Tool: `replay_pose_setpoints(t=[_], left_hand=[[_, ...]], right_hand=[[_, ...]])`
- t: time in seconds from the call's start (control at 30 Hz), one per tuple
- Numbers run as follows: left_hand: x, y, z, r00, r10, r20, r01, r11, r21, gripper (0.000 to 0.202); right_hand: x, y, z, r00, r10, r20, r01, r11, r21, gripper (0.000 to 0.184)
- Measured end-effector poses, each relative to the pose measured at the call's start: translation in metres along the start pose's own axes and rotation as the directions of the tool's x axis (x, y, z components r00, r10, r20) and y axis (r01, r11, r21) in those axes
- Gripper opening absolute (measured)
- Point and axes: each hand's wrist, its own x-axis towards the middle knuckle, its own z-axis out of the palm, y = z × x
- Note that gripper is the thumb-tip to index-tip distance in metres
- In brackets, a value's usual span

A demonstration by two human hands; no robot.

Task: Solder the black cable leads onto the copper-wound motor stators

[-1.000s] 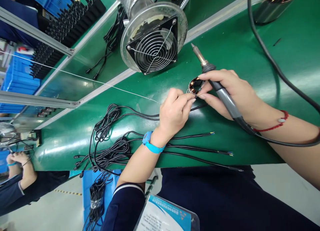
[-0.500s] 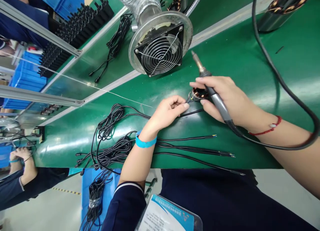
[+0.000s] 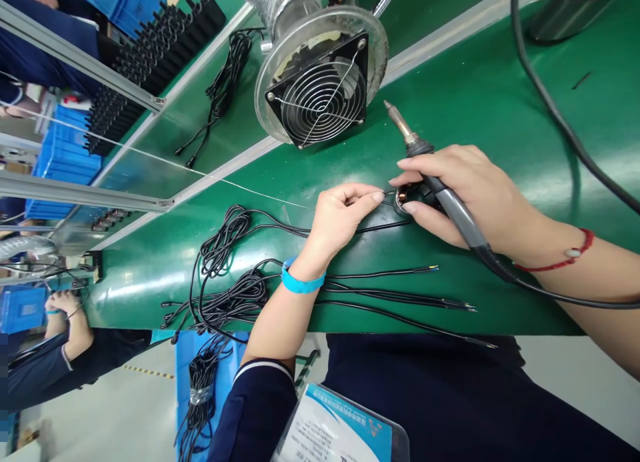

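Observation:
My right hand (image 3: 493, 195) grips a soldering iron (image 3: 459, 217), its bare metal tip pointing up and left toward the fan. The thumb and fingers of that hand also hold a small ring-shaped copper-wound stator (image 3: 401, 198), partly hidden by them. Close by on the left, my left hand (image 3: 343, 215) is closed in a pinch on thin dark wires (image 3: 389, 193) at the stator's edge. Under both hands a black cable (image 3: 383, 228) runs along the green bench. Nearer my body lie several black cables with stripped ends (image 3: 435, 269).
A fume fan (image 3: 323, 107) with a ducted hood stands behind my hands. Coiled cables (image 3: 233, 295) lie left of my forearm, above a blue bin (image 3: 185, 355). A larger stator (image 3: 565, 19) stands far right. Solder wire (image 3: 250, 186) stretches in from the left. A co-worker's hands (image 3: 65, 303) show far left.
The stator and my right hand with the iron have shifted slightly right. The stator has turned and its wires show less. My left hand keeps its pinch; the view has moved a little.

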Motion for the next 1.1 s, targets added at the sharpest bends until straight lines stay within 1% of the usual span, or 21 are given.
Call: replay_pose_setpoints(t=[0.1,0.2,0.27,0.33,0.4,0.47,0.57,0.67,0.7,0.77,0.8,0.87,0.93,0.97,1.03,1.07,1.1], left_hand=[[0.0,-0.001,0.005,1.0,-0.02,-0.001,0.02,1.0,-0.001,0.008],[-0.001,0.001,0.006,0.999,-0.049,0.024,0.049,0.998,-0.034,0.009],[-0.001,0.003,0.003,0.996,-0.068,0.059,0.071,0.996,-0.051,0.013],[-0.001,0.004,-0.002,0.989,-0.098,0.113,0.102,0.994,-0.035,0.016],[-0.001,0.004,-0.008,0.977,-0.134,0.165,0.137,0.991,-0.007,0.016],[0.0,0.004,-0.014,0.968,-0.145,0.202,0.151,0.988,-0.013,0.015],[-0.001,0.004,-0.016,0.96,-0.129,0.25,0.141,0.99,-0.032,0.018],[-0.002,0.003,-0.01,0.943,-0.128,0.307,0.125,0.992,0.031,0.019],[-0.002,0.002,-0.007,0.942,-0.116,0.316,0.1,0.993,0.066,0.018],[-0.002,-0.001,-0.001,0.951,-0.06,0.304,0.012,0.988,0.155,0.018],[-0.002,-0.002,0.002,0.959,-0.019,0.283,-0.039,0.98,0.197,0.018],[0.0,-0.004,0.002,0.979,0.065,0.195,-0.113,0.962,0.247,0.016],[0.004,-0.003,-0.005,0.99,0.124,0.07,-0.137,0.961,0.24,0.012],[0.007,-0.002,-0.011,0.99,0.143,-0.005,-0.138,0.965,0.225,0.011],[0.014,0.001,-0.028,0.97,0.166,-0.177,-0.132,0.973,0.19,0.011],[0.018,0.003,-0.039,0.946,0.177,-0.271,-0.132,0.976,0.175,0.011],[0.021,0.006,-0.05,0.907,0.191,-0.375,-0.136,0.977,0.167,0.011]], right_hand=[[0.002,-0.001,0.002,0.999,-0.032,-0.034,0.033,0.999,0.018,0.054],[0.002,-0.002,0.005,0.996,-0.059,-0.066,0.06,0.998,0.012,0.056],[0.002,-0.003,0.007,0.996,-0.055,-0.073,0.056,0.998,0.009,0.056],[0.001,-0.003,0.007,0.997,-0.032,-0.063,0.033,0.999,0.013,0.053],[0.001,-0.004,0.006,0.999,-0.004,-0.052,0.005,1.0,0.021,0.05],[0.001,-0.004,0.005,0.998,-0.001,-0.06,0.001,1.0,0.01,0.047],[0.002,-0.005,0.004,0.992,-0.047,-0.114,0.044,0.999,-0.028,0.045],[0.005,-0.006,0.007,0.985,-0.061,-0.16,0.056,0.998,-0.039,0.043],[0.005,-0.007,0.008,0.985,-0.057,-0.165,0.052,0.998,-0.039,0.042],[0.007,-0.009,0.013,0.984,-0.04,-0.172,0.033,0.999,-0.042,0.039],[0.007,-0.01,0.015,0.984,-0.021,-0.175,0.014,0.999,-0.041,0.038],[0.008,-0.011,0.016,0.98,0.025,-0.199,-0.031,0.999,-0.028,0.04],[0.008,-0.011,0.014,0.97,0.058,-0.238,-0.062,0.998,-0.011,0.047],[0.007,-0.01,0.011,0.966,0.056,-0.252,-0.06,0.998,-0.007,0.05],[0.006,-0.006,0.005,0.962,0.038,-0.271,-0.042,0.999,-0.011,0.054],[0.005,-0.003,0.001,0.959,0.035,-0.28,-0.041,0.999,-0.015,0.054],[0.005,0.0,-0.001,0.957,0.043,-0.286,-0.05,0.999,-0.018,0.054]])
